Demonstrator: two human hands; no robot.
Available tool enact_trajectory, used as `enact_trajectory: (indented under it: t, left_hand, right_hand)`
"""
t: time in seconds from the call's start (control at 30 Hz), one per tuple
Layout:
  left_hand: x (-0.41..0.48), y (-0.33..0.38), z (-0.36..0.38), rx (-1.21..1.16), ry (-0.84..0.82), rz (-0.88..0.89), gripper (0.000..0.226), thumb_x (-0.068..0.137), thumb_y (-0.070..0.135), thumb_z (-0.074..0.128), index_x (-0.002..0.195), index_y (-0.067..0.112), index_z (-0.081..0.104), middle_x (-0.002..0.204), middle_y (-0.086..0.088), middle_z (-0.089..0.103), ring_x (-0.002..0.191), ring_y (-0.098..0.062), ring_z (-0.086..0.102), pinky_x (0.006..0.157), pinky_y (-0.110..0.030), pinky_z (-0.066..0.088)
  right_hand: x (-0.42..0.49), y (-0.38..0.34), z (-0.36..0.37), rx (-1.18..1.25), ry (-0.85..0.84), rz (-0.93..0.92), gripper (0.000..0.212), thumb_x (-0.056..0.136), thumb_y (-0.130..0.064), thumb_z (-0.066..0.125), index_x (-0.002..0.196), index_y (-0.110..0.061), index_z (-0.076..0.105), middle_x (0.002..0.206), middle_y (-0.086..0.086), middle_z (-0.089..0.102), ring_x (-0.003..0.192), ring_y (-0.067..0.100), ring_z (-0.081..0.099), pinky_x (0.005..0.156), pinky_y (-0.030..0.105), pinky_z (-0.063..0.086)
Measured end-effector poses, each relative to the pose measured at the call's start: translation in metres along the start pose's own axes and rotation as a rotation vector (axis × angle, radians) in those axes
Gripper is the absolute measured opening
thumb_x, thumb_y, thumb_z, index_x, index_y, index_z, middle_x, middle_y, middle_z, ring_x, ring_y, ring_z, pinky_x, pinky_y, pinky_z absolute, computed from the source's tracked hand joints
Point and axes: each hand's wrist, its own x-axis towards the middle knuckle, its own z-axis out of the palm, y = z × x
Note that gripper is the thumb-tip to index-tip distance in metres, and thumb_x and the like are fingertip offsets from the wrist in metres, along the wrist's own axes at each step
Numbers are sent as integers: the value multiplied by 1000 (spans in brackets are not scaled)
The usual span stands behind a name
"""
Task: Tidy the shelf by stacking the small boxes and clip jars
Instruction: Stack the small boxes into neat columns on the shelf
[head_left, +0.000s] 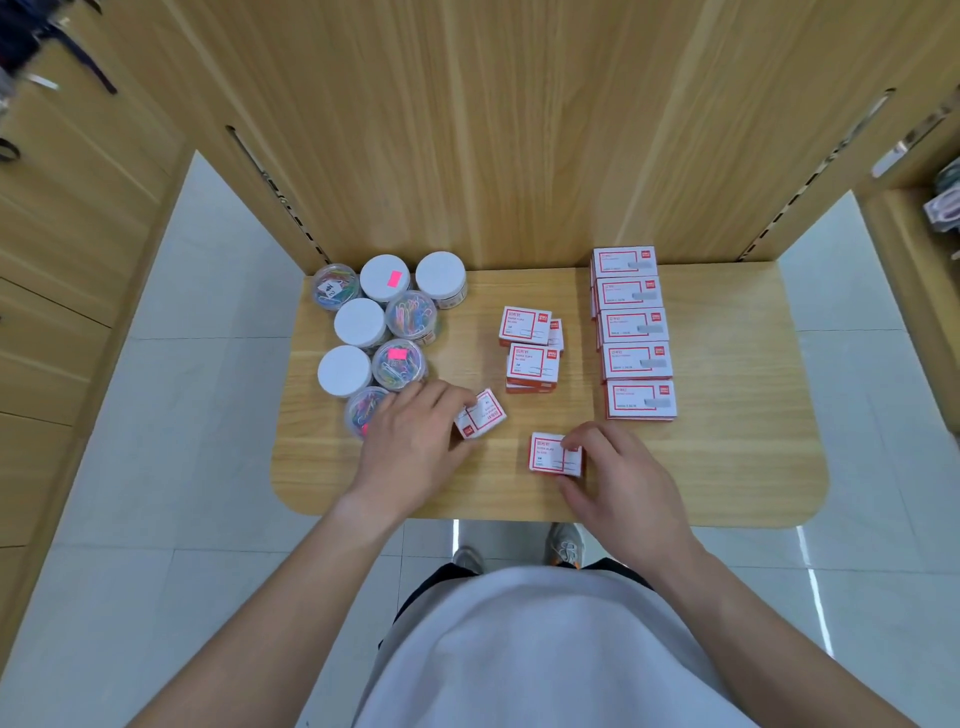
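My left hand (410, 447) pinches a small red-and-white box (482, 414), tilted, near the shelf's front left. My right hand (615, 475) grips another small box (550, 453) lying flat on the shelf (727, 467), thumb and fingers at its right edge. Two short stacks of the same small boxes (532, 351) stand in the middle. Several clip jars (387, 327), some with white lids up and some showing coloured clips, cluster at the left. One jar (363, 410) is partly hidden under my left hand.
A row of larger red-and-white boxes (634, 332), stacked, runs front to back on the right. A wooden back panel (493, 130) closes the shelf behind. Bare wood lies at the far right. White floor tiles (208, 395) flank both sides.
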Motion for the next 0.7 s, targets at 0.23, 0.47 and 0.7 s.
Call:
enact_trajectory:
  t: [0.23,0.47,0.7]
  left_hand:
    - [-18,3,1,-215,-111,-24,44,69,73,58,91,36,69,71,25,64,77,1,56,72,-29,50]
    - [-23,0,6,-227,-175,-23,56,78,47,75,130,38,57,101,18,62,103,-11,58,85,-35,49]
    - [-26,18,24,-278,-33,-156,33,73,55,76,98,35,69,79,16,68,83,-9,63,70,-28,46]
  right_hand:
    - [-2,4,-1,119,29,121,34,78,-43,70,105,-28,56,97,-14,56,87,14,60,65,38,52]
    - [-4,-9,-7,220,114,79,34,74,-40,77,104,-33,62,92,-19,57,80,-3,55,68,18,44]
    - [11,-34,11,217,53,8,36,75,-38,78,106,-32,61,100,-18,57,86,6,61,68,30,51]
